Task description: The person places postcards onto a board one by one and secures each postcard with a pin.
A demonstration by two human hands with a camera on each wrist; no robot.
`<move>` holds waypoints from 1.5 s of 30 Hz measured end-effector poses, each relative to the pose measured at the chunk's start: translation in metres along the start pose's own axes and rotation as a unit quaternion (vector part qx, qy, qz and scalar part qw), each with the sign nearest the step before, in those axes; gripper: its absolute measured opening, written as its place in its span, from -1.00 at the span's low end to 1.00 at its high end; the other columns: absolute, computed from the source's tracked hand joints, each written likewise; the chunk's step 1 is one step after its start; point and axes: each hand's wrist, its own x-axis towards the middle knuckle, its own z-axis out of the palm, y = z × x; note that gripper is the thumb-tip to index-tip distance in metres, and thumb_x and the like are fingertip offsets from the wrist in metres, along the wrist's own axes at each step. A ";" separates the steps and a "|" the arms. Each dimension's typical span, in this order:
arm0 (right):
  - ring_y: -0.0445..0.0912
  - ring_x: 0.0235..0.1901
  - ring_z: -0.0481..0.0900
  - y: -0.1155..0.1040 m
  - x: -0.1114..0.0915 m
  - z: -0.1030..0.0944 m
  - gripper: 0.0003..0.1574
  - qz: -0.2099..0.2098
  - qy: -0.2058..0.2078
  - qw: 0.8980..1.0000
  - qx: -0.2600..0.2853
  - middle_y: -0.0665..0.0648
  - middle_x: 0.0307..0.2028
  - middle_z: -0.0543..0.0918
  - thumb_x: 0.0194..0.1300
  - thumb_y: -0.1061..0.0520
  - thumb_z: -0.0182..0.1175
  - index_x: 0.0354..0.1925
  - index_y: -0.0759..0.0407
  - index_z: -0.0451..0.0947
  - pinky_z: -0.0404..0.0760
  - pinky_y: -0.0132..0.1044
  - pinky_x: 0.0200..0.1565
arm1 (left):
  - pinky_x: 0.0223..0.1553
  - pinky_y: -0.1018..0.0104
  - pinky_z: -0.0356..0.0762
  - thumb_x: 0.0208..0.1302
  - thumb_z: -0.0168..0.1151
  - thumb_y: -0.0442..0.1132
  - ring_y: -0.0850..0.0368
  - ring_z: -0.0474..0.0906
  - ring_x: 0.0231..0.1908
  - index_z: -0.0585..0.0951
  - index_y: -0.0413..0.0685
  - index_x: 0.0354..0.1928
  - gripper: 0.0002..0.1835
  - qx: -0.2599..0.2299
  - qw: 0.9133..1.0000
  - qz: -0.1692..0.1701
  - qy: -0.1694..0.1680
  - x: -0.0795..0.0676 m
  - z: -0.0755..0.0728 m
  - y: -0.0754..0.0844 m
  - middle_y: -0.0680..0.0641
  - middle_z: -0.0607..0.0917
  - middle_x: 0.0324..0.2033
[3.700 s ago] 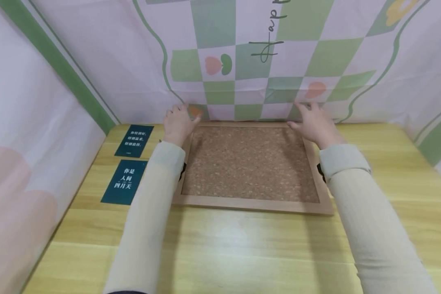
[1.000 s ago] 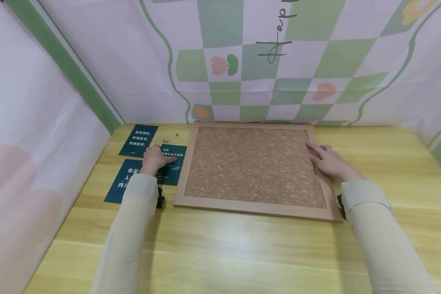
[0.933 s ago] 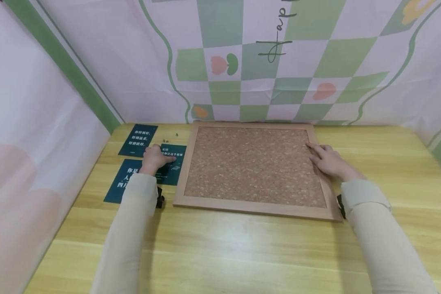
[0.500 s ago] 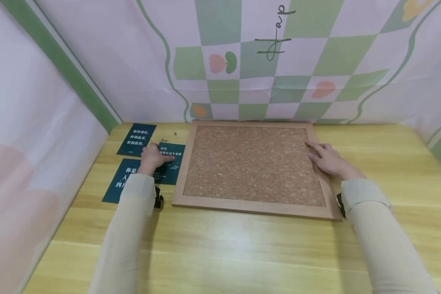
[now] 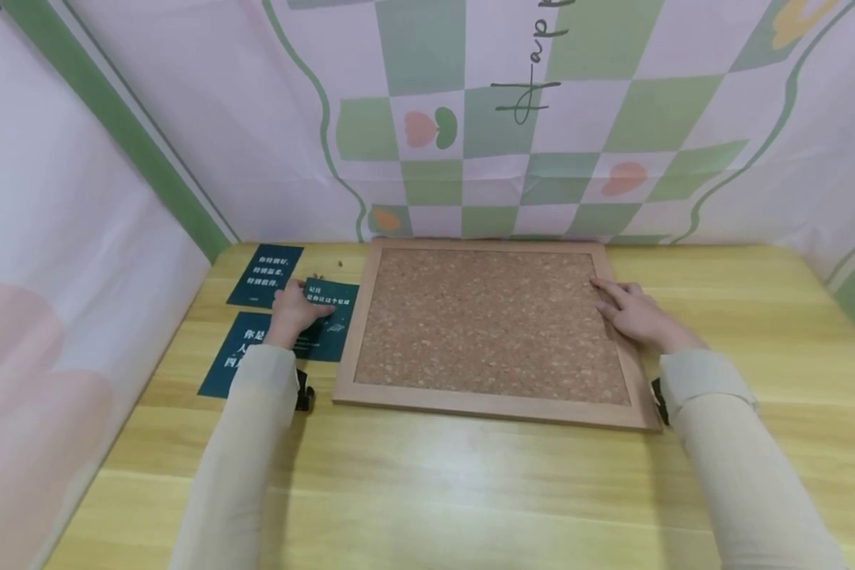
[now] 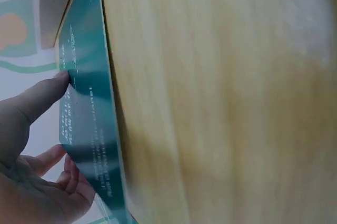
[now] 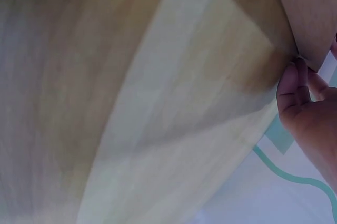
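Note:
A cork board (image 5: 488, 324) with a light wooden frame lies on the table against the back cloth. Flush beside its left edge sits a dark teal card (image 5: 335, 340) with white writing and a small planet drawing. My left hand (image 5: 295, 313) pinches this card, thumb on its face and fingers at its left edge; the left wrist view shows the thumb (image 6: 58, 79) over the teal surface. On the board's right side, my right hand (image 5: 641, 317) holds the frame, index finger on top, with curled fingers (image 7: 287, 84) at the outer edge in the right wrist view.
Two more teal cards lie at the left, a rear one (image 5: 265, 275) and a front one (image 5: 231, 360), the latter partly under my forearm. Several tiny dark bits (image 5: 340, 264) are behind the held card. A checkered cloth (image 5: 495, 178) hangs behind the table (image 5: 435, 491).
From the board's back edge, my left hand has gone left to the third card, which now shows beside the board. My right hand came nearer along the right frame. The last second shows almost no movement.

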 end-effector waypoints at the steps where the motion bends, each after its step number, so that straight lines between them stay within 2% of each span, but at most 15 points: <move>1: 0.62 0.22 -0.01 0.000 0.000 0.000 -0.32 -0.002 0.000 1.000 0.001 0.72 0.28 -0.03 0.53 0.07 -0.30 0.45 0.36 -0.15 0.03 0.47 0.22 | 0.33 -0.17 0.24 0.23 0.28 -0.07 -0.34 0.18 0.31 0.06 -0.29 0.42 -0.12 -0.006 1.000 0.001 0.003 0.001 0.000 -0.001 -0.45 0.18 0.32; 5: 0.62 0.22 -0.01 0.001 0.000 0.000 -0.32 -0.006 0.000 1.000 0.003 0.73 0.27 -0.04 0.53 0.06 -0.30 0.45 0.36 -0.15 0.04 0.47 0.21 | 0.31 -0.16 0.27 0.32 0.17 -0.12 -0.32 0.20 0.30 0.05 -0.23 0.44 -0.22 -0.033 0.999 0.009 0.008 0.004 0.000 -0.004 -0.44 0.15 0.34; 9: 0.61 0.22 -0.01 0.001 0.000 0.001 -0.32 -0.007 0.002 1.000 0.005 0.73 0.27 -0.03 0.53 0.07 -0.29 0.45 0.37 -0.14 0.04 0.47 0.21 | 0.23 -0.11 0.37 0.45 -0.08 -0.19 -0.26 0.32 0.23 0.04 -0.20 0.45 -0.38 -0.048 0.998 0.030 0.011 0.005 -0.001 -0.007 -0.40 0.27 0.30; 11: 0.60 0.23 -0.01 0.000 -0.001 0.000 -0.32 -0.007 0.003 1.000 0.006 0.73 0.27 -0.03 0.53 0.08 -0.29 0.44 0.38 -0.14 0.04 0.47 0.22 | 0.14 -0.05 0.44 0.48 -0.19 -0.22 -0.21 0.39 0.14 0.05 -0.19 0.44 -0.44 -0.047 0.998 0.039 0.014 0.005 -0.001 -0.007 -0.38 0.35 0.25; 14: 0.59 0.23 -0.01 -0.002 -0.002 -0.001 -0.33 -0.010 0.006 1.000 0.010 0.73 0.27 -0.02 0.53 0.09 -0.28 0.44 0.39 -0.13 0.05 0.47 0.21 | -0.12 0.09 0.47 0.50 -0.28 -0.24 -0.12 0.45 -0.11 0.09 -0.19 0.43 -0.49 -0.054 0.997 0.049 0.023 0.005 -0.002 -0.006 -0.35 0.45 0.12; 18: 0.59 0.22 -0.01 -0.003 -0.003 -0.001 -0.33 -0.010 0.007 1.000 0.016 0.73 0.26 -0.02 0.53 0.10 -0.28 0.44 0.38 -0.13 0.05 0.48 0.20 | -0.38 0.27 0.29 0.49 -0.31 -0.27 0.05 0.32 -0.40 0.15 -0.20 0.41 -0.51 -0.073 0.994 0.070 0.048 0.003 -0.006 -0.003 -0.25 0.49 -0.16; 22: 0.59 0.23 -0.01 0.001 -0.003 0.000 -0.32 -0.008 0.009 1.000 0.019 0.73 0.27 -0.03 0.53 0.07 -0.29 0.45 0.35 -0.14 0.06 0.48 0.19 | -0.46 0.33 0.23 0.48 -0.30 -0.27 0.14 0.23 -0.51 0.19 -0.21 0.38 -0.52 -0.095 0.989 0.082 0.079 0.001 -0.010 0.000 -0.09 0.39 -0.39; 26: 0.59 0.24 -0.03 0.005 -0.002 0.002 -0.31 -0.005 0.008 1.000 0.027 0.71 0.28 -0.06 0.53 0.03 -0.31 0.46 0.31 -0.16 0.05 0.48 0.20 | -0.51 0.34 0.21 0.47 -0.29 -0.27 0.18 0.19 -0.58 0.21 -0.21 0.37 -0.53 -0.123 0.984 0.082 0.101 -0.002 -0.014 0.005 -0.02 0.32 -0.48; 30: 0.59 0.25 -0.05 0.006 -0.002 0.003 -0.30 -0.006 0.007 0.999 0.036 0.71 0.29 -0.08 0.53 0.02 -0.31 0.47 0.29 -0.17 0.04 0.48 0.20 | -0.51 0.35 0.20 0.48 -0.29 -0.26 0.19 0.19 -0.58 0.21 -0.17 0.37 -0.54 -0.139 0.981 0.075 0.114 -0.004 -0.015 0.011 -0.01 0.32 -0.47; 33: 0.60 0.25 -0.06 0.006 -0.002 0.004 -0.29 -0.005 0.008 0.999 0.038 0.72 0.29 -0.09 0.53 0.01 -0.31 0.47 0.29 -0.17 0.04 0.50 0.19 | -0.50 0.35 0.19 0.48 -0.29 -0.25 0.17 0.20 -0.57 0.22 -0.15 0.37 -0.54 -0.147 0.980 0.073 0.110 -0.005 -0.011 0.018 -0.02 0.34 -0.44; 40: 0.59 0.25 -0.06 0.006 -0.001 0.005 -0.29 -0.003 0.011 0.999 0.030 0.71 0.29 -0.08 0.53 0.00 -0.30 0.47 0.29 -0.17 0.04 0.49 0.20 | -0.45 0.38 0.26 0.47 -0.28 -0.25 0.15 0.29 -0.47 0.22 -0.18 0.37 -0.53 -0.145 0.982 0.091 0.077 -0.010 0.000 0.039 -0.07 0.40 -0.34; 45: 0.60 0.26 -0.06 0.005 -0.001 0.004 -0.29 -0.004 0.016 0.999 0.028 0.71 0.30 -0.08 0.53 0.01 -0.29 0.47 0.29 -0.16 0.04 0.50 0.19 | -0.37 0.36 0.32 0.48 -0.29 -0.28 0.08 0.37 -0.33 0.21 -0.21 0.37 -0.53 -0.150 0.982 0.104 0.050 -0.014 0.008 0.050 -0.19 0.49 -0.17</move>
